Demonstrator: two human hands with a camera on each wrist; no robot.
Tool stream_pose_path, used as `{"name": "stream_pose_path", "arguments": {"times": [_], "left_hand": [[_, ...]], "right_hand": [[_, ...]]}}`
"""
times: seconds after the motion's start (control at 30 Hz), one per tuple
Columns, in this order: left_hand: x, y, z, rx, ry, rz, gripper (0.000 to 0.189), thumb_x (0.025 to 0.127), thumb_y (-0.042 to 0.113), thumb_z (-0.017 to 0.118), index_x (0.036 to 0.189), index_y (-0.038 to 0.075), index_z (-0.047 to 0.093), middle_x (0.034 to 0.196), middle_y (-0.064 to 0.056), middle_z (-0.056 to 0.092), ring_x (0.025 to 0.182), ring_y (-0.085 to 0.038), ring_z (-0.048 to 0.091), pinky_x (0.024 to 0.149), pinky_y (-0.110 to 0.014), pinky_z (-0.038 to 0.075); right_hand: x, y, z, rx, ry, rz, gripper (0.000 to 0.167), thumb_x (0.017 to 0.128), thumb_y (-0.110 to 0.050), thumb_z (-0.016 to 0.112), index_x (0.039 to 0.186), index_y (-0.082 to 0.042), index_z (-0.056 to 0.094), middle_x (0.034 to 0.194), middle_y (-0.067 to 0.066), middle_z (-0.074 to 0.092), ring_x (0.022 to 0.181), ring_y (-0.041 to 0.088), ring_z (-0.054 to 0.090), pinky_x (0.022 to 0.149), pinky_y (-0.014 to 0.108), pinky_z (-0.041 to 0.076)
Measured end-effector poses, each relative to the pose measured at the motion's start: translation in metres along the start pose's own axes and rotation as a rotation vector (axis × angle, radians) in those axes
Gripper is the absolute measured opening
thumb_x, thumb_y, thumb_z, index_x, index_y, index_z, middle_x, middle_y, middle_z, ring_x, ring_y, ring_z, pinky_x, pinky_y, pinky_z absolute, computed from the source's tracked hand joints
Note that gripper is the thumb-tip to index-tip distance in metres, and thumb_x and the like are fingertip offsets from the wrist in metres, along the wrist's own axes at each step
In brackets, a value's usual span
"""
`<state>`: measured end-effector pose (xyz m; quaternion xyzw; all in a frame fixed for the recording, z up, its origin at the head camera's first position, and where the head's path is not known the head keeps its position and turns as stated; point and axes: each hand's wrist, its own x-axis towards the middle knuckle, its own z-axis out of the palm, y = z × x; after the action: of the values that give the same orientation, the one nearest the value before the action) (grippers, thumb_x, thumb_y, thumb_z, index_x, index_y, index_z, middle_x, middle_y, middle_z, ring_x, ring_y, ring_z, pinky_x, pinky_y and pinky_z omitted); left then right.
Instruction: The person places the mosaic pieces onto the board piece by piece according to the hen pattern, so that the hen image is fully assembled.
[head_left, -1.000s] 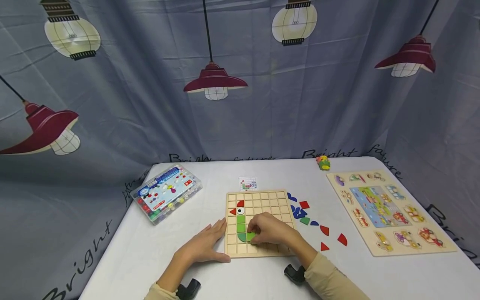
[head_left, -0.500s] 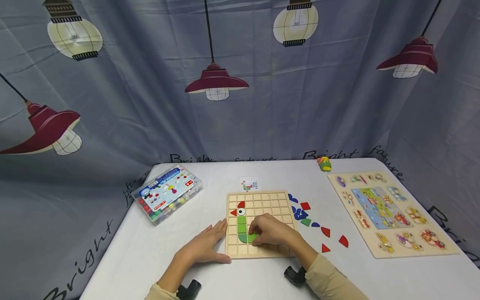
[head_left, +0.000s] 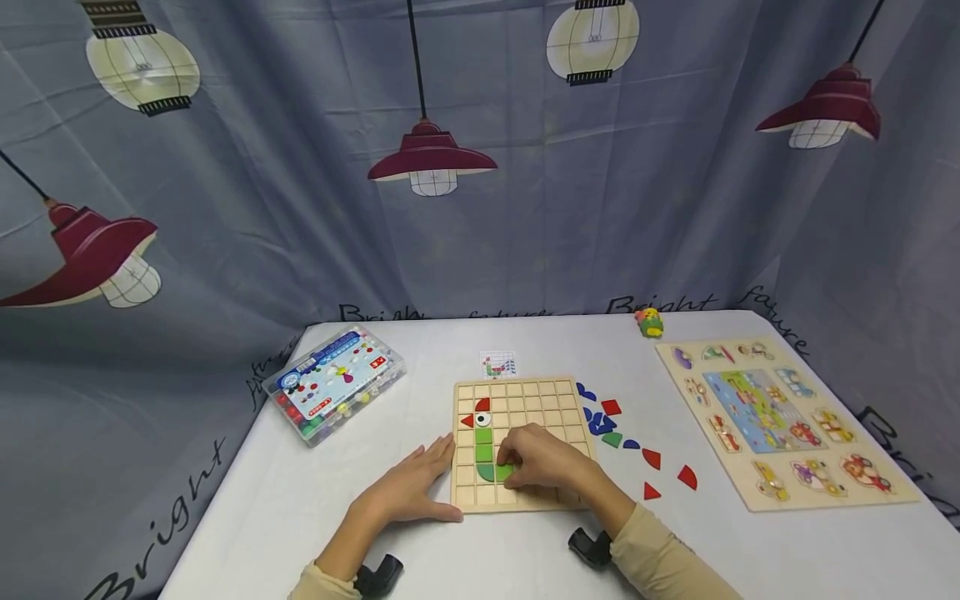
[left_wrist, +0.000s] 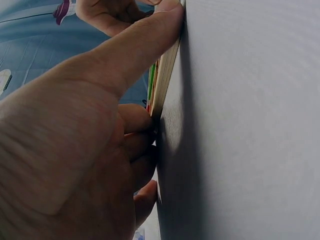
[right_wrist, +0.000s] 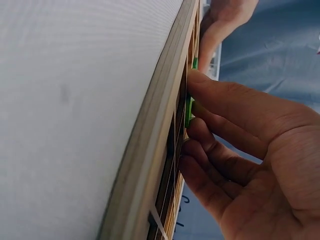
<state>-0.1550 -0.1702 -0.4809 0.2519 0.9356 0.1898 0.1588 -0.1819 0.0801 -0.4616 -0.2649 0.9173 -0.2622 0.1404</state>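
My right hand pinches a green square tile between thumb and fingers, low over the wooden grid board. In the head view this green tile is partly covered by the fingers and sits right of a dark green quarter-round piece. Above that piece stand two green squares, a round eye tile, a red quarter-round and a red triangle. My left hand rests with fingers extended at the board's left edge, its thumb touching the lower left corner.
Loose blue, red and green pieces lie right of the board. A small pattern card is behind it. A clear plastic box stands at left. Farther right are a picture puzzle board and a small toy figure.
Both hands keep nearly the same place, with the right fingers still at the green tile. The head view has shifted very slightly.
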Motion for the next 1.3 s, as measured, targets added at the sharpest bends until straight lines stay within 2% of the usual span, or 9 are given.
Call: {"name": "stream_pose_path", "arguments": {"times": [0.43,0.7,1.03,1.3], "left_hand": [[0.000,0.002,-0.002,0.002,0.004,0.010,0.112,0.073,0.062,0.074,0.153,0.001,0.025,0.162,-0.013,0.022,0.150,-0.028,0.023,0.124,-0.048,0.020],[0.001,0.001,-0.002,0.018,0.013,0.015,0.111,0.073,0.062,0.073,0.153,0.001,0.026,0.162,-0.013,0.023,0.150,-0.028,0.024,0.124,-0.048,0.021],[0.000,0.002,-0.002,0.007,0.019,0.021,0.112,0.072,0.062,0.074,0.152,0.000,0.026,0.162,-0.014,0.023,0.149,-0.029,0.025,0.123,-0.049,0.021],[-0.001,0.002,-0.002,0.000,0.014,0.017,0.112,0.072,0.062,0.074,0.152,0.000,0.026,0.162,-0.014,0.023,0.150,-0.029,0.024,0.123,-0.049,0.021]], "right_hand": [[-0.002,-0.002,-0.002,-0.011,0.005,0.005,0.025,0.071,-0.016,0.086,0.094,-0.010,0.076,0.084,-0.005,0.070,0.073,0.005,0.055,0.069,0.019,0.052],[-0.009,-0.001,-0.006,-0.005,0.030,0.035,0.024,0.071,-0.016,0.086,0.092,-0.012,0.076,0.084,-0.006,0.070,0.073,0.006,0.056,0.072,0.020,0.055],[-0.024,0.013,-0.015,0.032,0.032,0.014,0.022,0.072,-0.016,0.085,0.092,-0.014,0.075,0.084,-0.009,0.067,0.075,0.006,0.055,0.069,0.018,0.053],[-0.047,0.028,-0.022,0.031,0.047,0.057,0.025,0.071,-0.018,0.085,0.094,-0.015,0.075,0.087,-0.009,0.068,0.078,0.008,0.055,0.069,0.019,0.052]]}}
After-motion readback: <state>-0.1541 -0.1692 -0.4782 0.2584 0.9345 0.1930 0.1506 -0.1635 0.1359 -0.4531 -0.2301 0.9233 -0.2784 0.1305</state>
